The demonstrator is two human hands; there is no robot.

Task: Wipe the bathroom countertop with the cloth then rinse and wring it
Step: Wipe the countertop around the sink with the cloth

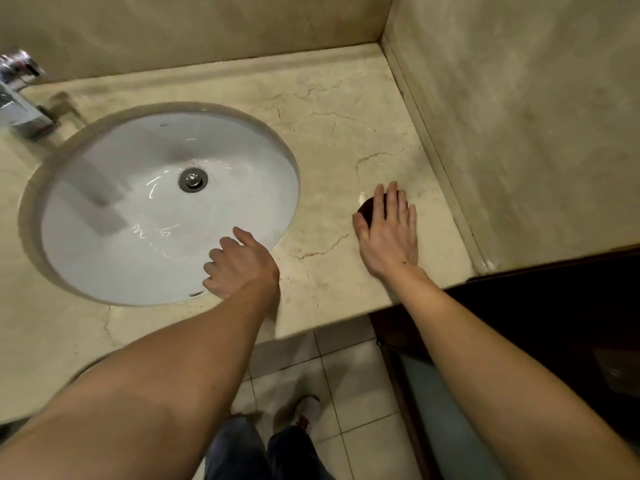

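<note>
A small dark cloth (366, 208) lies bunched on the beige marble countertop (332, 126), to the right of the sink. My right hand (389, 233) presses flat on top of it with fingers spread, covering most of it. My left hand (239, 263) rests on the near right rim of the white oval sink (138, 188), fingers loosely curled and holding nothing. The sink's metal drain (193, 180) is visible and no water is running.
A chrome faucet (19, 95) stands at the far left. Marble walls close off the back and right side of the counter. A dark wooden door frame (554, 306) is beyond the counter's right end. Tiled floor (346, 386) and my shoes lie below.
</note>
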